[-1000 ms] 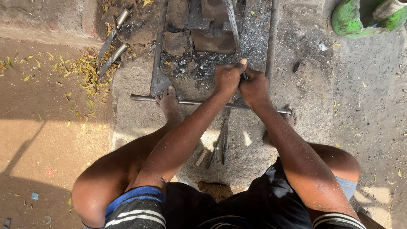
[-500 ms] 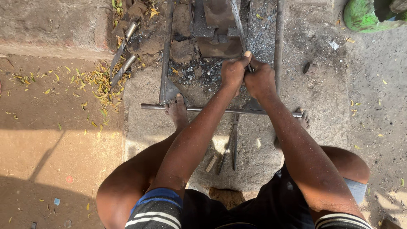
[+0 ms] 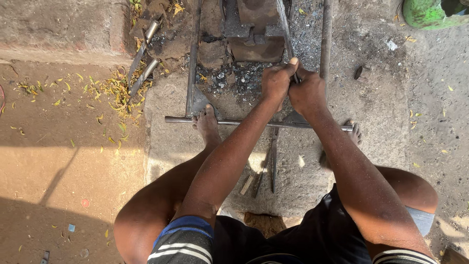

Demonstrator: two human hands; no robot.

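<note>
Both of my hands grip one thin metal rod [image 3: 284, 24] that slants up towards a dark iron block [image 3: 254, 29]. My left hand [image 3: 277, 82] wraps the rod with the thumb up. Beside it, touching, my right hand [image 3: 308, 93] holds the same rod lower down. A long horizontal steel bar [image 3: 181, 119] lies on the stone slab [image 3: 161, 142] under my arms. My bare feet rest at that bar, the left one [image 3: 207, 124] on it, the right one [image 3: 354, 132] at its end.
Upright steel bars [image 3: 194, 54] [image 3: 326, 34] flank the iron block amid ash and coal bits. Two metal tools [image 3: 141, 63] lie at a brick ledge among yellow leaves. Loose tools [image 3: 273, 161] lie between my legs. A green container [image 3: 430, 12] stands at top right.
My view has shifted down and left, so everything sits lower and further right in the frame. Both hands keep their hold on the rod; the feet stay at the bar.
</note>
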